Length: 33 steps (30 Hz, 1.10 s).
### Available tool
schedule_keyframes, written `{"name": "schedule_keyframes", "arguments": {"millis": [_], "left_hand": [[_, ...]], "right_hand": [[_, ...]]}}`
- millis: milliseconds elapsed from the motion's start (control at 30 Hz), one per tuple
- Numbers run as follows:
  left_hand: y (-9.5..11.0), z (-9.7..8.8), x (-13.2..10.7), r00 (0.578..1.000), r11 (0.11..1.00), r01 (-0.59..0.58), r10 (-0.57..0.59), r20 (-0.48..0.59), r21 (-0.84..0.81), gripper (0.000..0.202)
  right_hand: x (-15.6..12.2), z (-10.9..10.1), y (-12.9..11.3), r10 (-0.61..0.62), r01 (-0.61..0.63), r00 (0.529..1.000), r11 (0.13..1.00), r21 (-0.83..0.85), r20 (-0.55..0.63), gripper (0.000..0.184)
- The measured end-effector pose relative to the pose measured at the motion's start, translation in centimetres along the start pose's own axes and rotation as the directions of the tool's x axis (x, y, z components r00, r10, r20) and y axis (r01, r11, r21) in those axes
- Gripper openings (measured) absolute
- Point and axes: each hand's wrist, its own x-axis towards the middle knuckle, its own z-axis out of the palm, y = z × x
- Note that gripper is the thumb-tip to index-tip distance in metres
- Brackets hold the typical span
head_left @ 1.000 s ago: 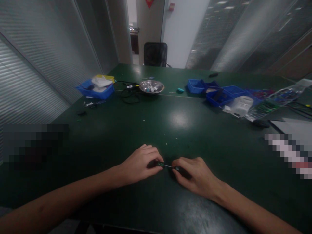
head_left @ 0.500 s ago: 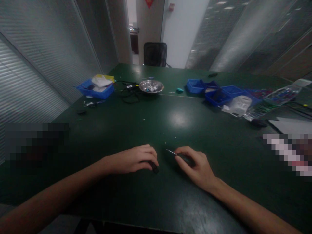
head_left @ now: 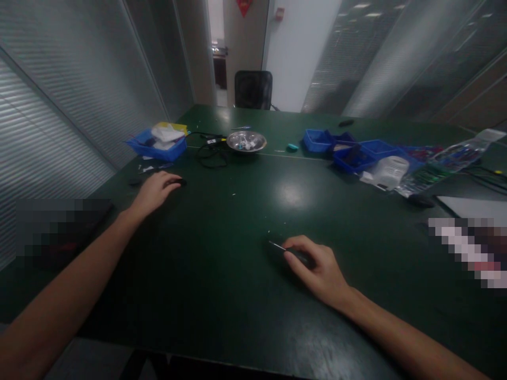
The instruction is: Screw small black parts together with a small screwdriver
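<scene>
My right hand (head_left: 315,266) rests on the dark green table (head_left: 237,221) near its front edge, fingers curled round a small screwdriver (head_left: 278,246) whose thin metal shaft points left and away. My left hand (head_left: 155,191) is stretched far out to the left, fingers closed round a small dark object (head_left: 179,182) at its fingertips; what that object is I cannot make out. Another small dark piece (head_left: 133,182) lies just left of that hand.
At the back left stands a blue tray (head_left: 157,148) with white and yellow things, then black cables (head_left: 212,153) and a metal bowl (head_left: 246,141). Blue bins (head_left: 348,150), a white pack (head_left: 390,171) and plastic bags (head_left: 447,161) fill the back right. A black chair (head_left: 253,89) stands beyond.
My hands, first joined at the screwdriver near the front edge, came apart. The left hand has travelled far left and away with the small dark object. The right hand has stayed put.
</scene>
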Motion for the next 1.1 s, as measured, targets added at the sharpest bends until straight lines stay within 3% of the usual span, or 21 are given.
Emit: {"name": "schedule_keyframes", "arguments": {"millis": [100, 300, 567, 700, 933, 1100], "left_hand": [[-1.7, -0.2, -0.4, 0.995, 0.995, 0.090, -0.088, -0.036, 0.034, 0.041], [-1.7, -1.3, -1.1, 0.968, 0.969, 0.248, -0.248, -0.031, -0.002, 0.055], [-2.5, -1.8, -1.4, 0.923, 0.924, 0.380, -0.381, 0.050, 0.030, 0.027], [-1.9, -1.7, -1.3, 0.915, 0.915, 0.404, -0.404, -0.002, 0.017, 0.024], [1.2, -2.3, -1.2, 0.882, 0.876, 0.348, -0.426, -0.200, -0.333, 0.026], [1.0, -2.2, -1.0, 0.892, 0.882, 0.357, -0.420, -0.167, -0.309, 0.036]], "right_hand": [[0.0, 0.0, 0.0, -0.007, 0.007, 1.000, 1.000, 0.000, 0.007, 0.014], [-0.1, 0.0, 0.0, 0.002, -0.002, 1.000, 1.000, -0.003, -0.002, 0.014], [-0.1, 0.0, 0.1, 0.004, -0.004, 1.000, 1.000, -0.014, 0.002, 0.015], [-0.1, 0.0, 0.0, -0.001, 0.000, 1.000, 1.000, -0.012, -0.003, 0.014], [0.0, -0.1, -0.3, -0.005, 0.005, 1.000, 1.000, -0.017, 0.005, 0.014], [0.0, -0.1, -0.3, -0.001, 0.001, 1.000, 1.000, -0.025, 0.005, 0.015]]}}
